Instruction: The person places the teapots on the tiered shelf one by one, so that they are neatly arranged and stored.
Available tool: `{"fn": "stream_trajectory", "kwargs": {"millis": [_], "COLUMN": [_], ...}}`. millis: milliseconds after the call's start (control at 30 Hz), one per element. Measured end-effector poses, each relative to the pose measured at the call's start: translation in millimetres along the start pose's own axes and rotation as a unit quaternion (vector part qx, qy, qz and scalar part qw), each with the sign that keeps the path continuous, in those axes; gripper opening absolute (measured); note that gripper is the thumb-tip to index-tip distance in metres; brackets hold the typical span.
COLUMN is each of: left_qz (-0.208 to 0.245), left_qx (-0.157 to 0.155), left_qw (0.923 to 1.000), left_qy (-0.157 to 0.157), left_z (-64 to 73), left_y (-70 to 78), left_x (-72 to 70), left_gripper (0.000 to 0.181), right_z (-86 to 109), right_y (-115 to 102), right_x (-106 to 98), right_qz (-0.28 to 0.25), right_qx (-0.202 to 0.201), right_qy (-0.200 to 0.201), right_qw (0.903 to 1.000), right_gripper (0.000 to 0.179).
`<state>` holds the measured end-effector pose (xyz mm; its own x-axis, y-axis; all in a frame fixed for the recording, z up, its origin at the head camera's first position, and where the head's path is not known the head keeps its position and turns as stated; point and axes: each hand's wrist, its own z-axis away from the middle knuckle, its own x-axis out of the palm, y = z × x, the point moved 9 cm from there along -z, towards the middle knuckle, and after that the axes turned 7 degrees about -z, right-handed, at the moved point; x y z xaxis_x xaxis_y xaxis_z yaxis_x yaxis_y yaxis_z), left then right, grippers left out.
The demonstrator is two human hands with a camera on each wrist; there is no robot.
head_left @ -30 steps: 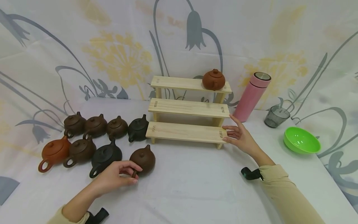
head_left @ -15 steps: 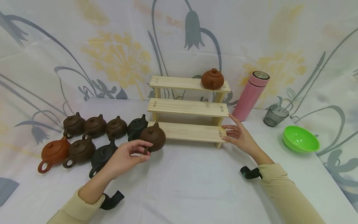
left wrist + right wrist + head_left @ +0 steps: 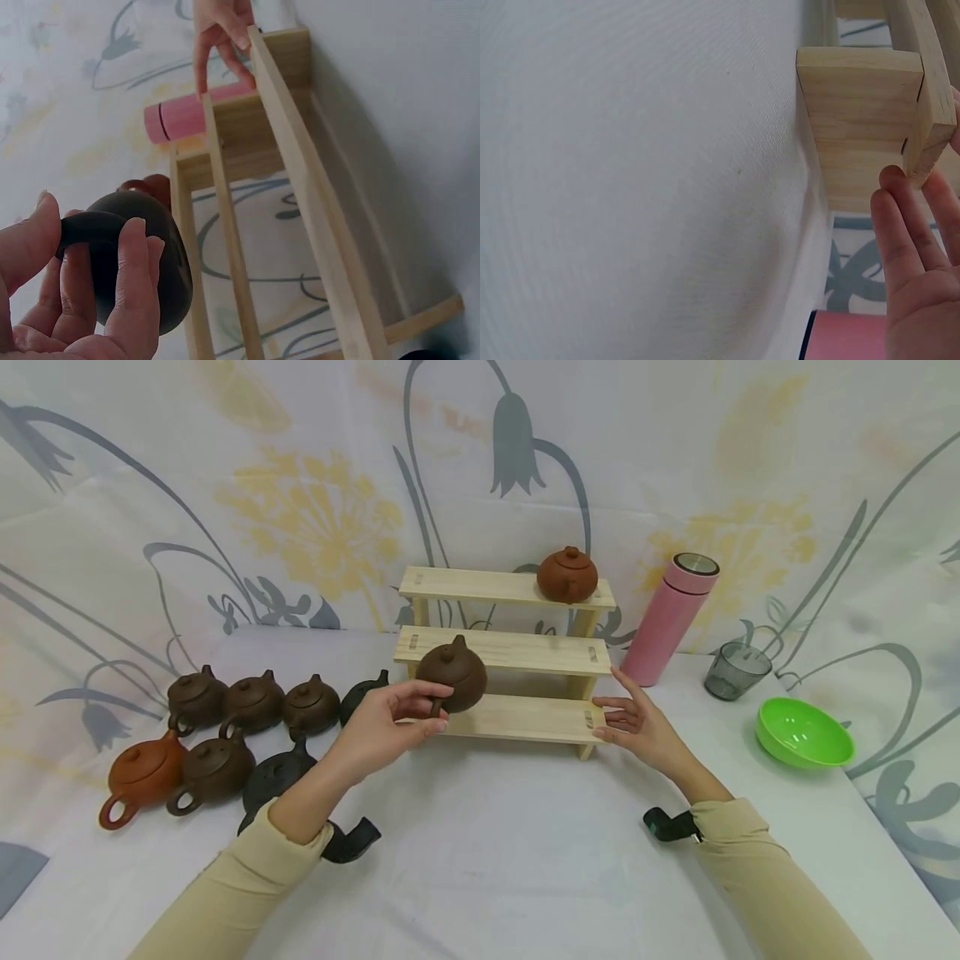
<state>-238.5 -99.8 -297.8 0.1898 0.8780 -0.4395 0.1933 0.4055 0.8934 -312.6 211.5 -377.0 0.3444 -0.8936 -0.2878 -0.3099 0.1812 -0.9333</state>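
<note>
A dark brown teapot (image 3: pixel 452 675) hangs in the air in front of the middle tier of a three-tier wooden stand (image 3: pixel 502 647). My left hand (image 3: pixel 390 727) pinches its loop handle (image 3: pixel 94 227) between thumb and fingers. At the stand's right side, my right hand (image 3: pixel 641 727) holds the end of the lowest board, with fingers (image 3: pixel 900 236) spread around its corner and one finger reaching up to the middle board. A reddish-brown teapot (image 3: pixel 567 575) sits on the top tier, at the right.
Several teapots stand in two rows at the left, among them an orange one (image 3: pixel 146 768) and a black one (image 3: pixel 277 777), partly behind the left arm. Right of the stand are a pink flask (image 3: pixel 667 622), a grey cup (image 3: pixel 738 671) and a green bowl (image 3: pixel 805 732).
My left hand has lifted the dark brown teapot off the table and carried it up and right to the stand's front. My right hand has stayed at the stand.
</note>
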Motion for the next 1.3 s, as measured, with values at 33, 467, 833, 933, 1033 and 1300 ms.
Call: {"fn": "stream_trajectory", "kwargs": {"millis": [33, 467, 833, 933, 1033, 1300], "left_qz": [0.004, 0.044, 0.034, 0.026, 0.035, 0.077], "left_qx": [0.003, 0.045, 0.045, 0.038, 0.028, 0.020], "left_qw": [1.0000, 0.9971, 0.9952, 0.9954, 0.9954, 0.9931], "left_qy": [0.001, 0.043, 0.080, 0.084, 0.084, 0.086], "left_z": [-4.4, -60.1, -99.6, -109.8, -118.1, -133.9], "left_y": [3.5, 43.3, 59.7, 59.5, 57.1, 47.4], "left_x": [0.8, -2.0, -9.9, -9.0, -6.9, -1.8], "left_gripper": [0.034, 0.032, 0.032, 0.032, 0.033, 0.034], "right_z": [0.3, 1.2, 2.3, 2.8, 3.4, 3.2], "right_y": [-0.1, -2.9, -7.0, -7.3, -6.9, -3.4], "right_x": [-0.1, 0.2, 3.3, 2.5, 1.4, 1.0], "right_qz": [0.000, -0.004, -0.003, 0.001, 0.000, -0.007], "right_qx": [0.001, -0.005, -0.006, -0.010, -0.015, -0.003], "right_qy": [0.000, 0.001, 0.002, 0.003, 0.005, 0.003], "right_qw": [1.0000, 1.0000, 1.0000, 0.9999, 0.9999, 1.0000], "right_gripper": [0.093, 0.093, 0.092, 0.092, 0.092, 0.092]}}
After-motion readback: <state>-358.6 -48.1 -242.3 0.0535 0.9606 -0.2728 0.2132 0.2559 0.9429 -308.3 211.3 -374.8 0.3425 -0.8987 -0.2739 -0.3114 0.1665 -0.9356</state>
